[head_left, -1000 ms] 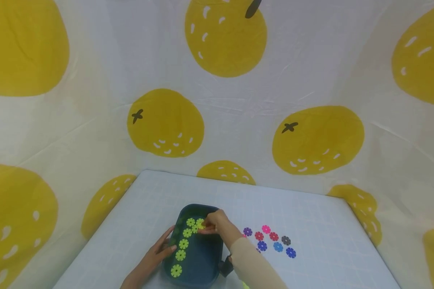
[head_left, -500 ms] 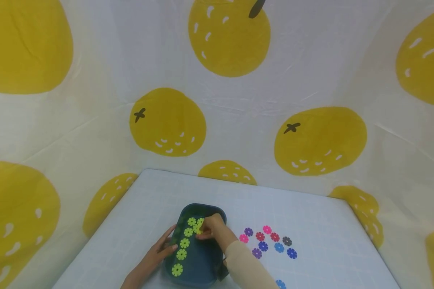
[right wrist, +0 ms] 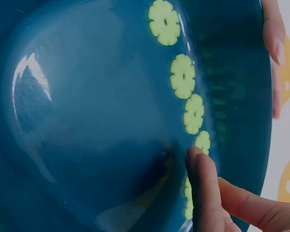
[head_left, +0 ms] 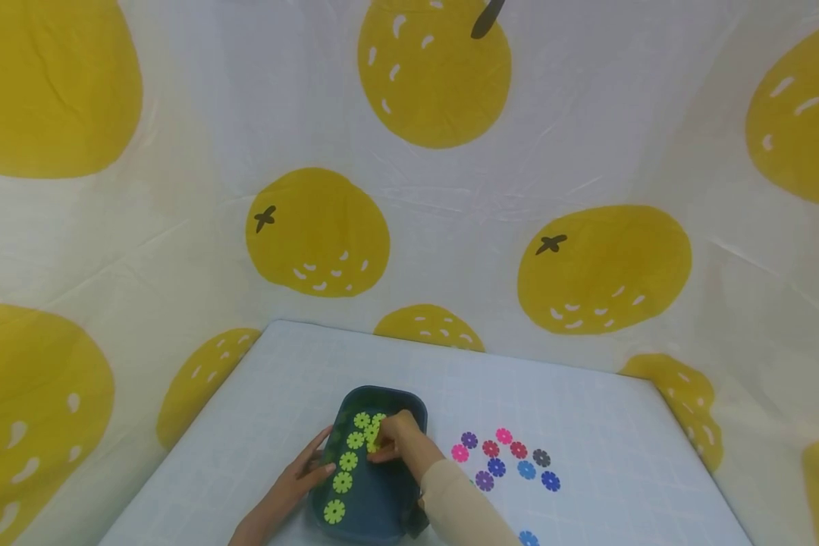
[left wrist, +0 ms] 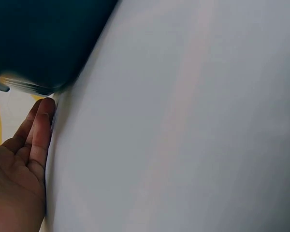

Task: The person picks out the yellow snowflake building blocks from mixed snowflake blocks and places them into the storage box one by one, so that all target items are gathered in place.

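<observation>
A dark teal tray (head_left: 399, 500) lies on the white-covered table, with several yellow-green notched flower-shaped discs (head_left: 342, 481) in it. They form a column along its left side, and others sit near the far end. My left hand (head_left: 290, 481) holds the tray's left rim, thumb over the edge, other fingers outside. In the left wrist view those fingers (left wrist: 41, 130) extend beside the tray. Inside the tray, my right hand (head_left: 399, 438) pinches a yellow-green disc (head_left: 372, 447) low near the floor, right of the column. The right fingers partly hide it in both views.
Loose discs in pink, red, purple, blue and grey, such as a dark blue disc (head_left: 550, 481), lie right of the tray. A lighter blue disc (head_left: 528, 538) is at the lower frame edge. A fruit-printed cloth (head_left: 450, 250) hangs behind the table.
My right hand has shifted slightly nearer inside the tray, bringing the yellow-green disc down below the others at the far end. My left hand stays at the rim.
</observation>
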The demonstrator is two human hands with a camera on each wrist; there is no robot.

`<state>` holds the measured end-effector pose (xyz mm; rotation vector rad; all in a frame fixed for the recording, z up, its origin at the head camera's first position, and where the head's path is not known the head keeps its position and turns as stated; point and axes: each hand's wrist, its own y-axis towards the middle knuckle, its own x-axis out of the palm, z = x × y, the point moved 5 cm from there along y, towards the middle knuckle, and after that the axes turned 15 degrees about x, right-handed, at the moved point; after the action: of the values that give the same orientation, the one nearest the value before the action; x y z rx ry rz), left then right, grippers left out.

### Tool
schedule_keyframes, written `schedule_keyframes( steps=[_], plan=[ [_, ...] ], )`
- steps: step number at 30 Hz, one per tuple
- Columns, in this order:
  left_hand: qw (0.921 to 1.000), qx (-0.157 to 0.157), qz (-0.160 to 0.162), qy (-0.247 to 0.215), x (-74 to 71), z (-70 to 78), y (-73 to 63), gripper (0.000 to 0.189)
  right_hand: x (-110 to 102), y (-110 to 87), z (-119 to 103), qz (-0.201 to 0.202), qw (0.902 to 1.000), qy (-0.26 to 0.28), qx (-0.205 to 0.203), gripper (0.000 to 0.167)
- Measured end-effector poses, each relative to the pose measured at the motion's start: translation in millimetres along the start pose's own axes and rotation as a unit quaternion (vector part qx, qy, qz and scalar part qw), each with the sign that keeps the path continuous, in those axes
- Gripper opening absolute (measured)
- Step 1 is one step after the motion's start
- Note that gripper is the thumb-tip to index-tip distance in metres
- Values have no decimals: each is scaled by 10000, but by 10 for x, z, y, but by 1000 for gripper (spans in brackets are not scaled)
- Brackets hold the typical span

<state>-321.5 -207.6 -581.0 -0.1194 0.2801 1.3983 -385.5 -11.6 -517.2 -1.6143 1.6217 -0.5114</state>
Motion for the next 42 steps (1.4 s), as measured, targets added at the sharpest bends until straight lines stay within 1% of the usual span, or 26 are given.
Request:
schedule_keyframes(
  steps=[6, 10, 13, 17, 20, 24, 32, 34, 37, 39, 42],
  plan=[
    [10000, 12, -8, 67, 8, 10, 2, 71, 8, 160, 35, 170, 9998, -28, 100, 32],
    [10000, 41, -27, -19, 11, 16, -3, 71, 12, 209, 41, 307, 9994, -125, 31, 35],
    [9999, 103, -54, -60, 15, 16, 4, 71, 8, 174, 35, 446, 9987, -219, -101, 39],
    [9999, 132, -54, -85, 17, 16, 7, 70, 5, 104, 28, 682, 9966, -366, -269, 58],
    [9999, 97, -12, -61, 13, 14, 3, 71, 4, 63, 28, 784, 9956, -388, -327, 69],
    [10000, 59, 19, -37, 13, 8, 1, 71, -4, 23, 28, 753, 9958, -340, -386, 65],
    [9998, 73, -38, -161, 22, 23, -3, 71, -56, -89, -22, 596, 9965, -297, -499, 61],
    [9998, 78, -49, -197, 23, 28, -6, 71, -76, -136, -47, 511, 9968, -239, -564, 51],
    [9997, 64, -64, -238, 23, 33, -11, 72, -133, -236, -92, 247, 9969, -216, -718, 32],
    [9997, 66, -72, -217, 22, 36, -12, 72, -190, -298, -116, 3, 9962, -249, -839, 24],
    [9999, 67, -60, -140, 15, 40, -11, 72, -316, -366, -139, -330, 9945, -249, -958, 23]
  ],
)
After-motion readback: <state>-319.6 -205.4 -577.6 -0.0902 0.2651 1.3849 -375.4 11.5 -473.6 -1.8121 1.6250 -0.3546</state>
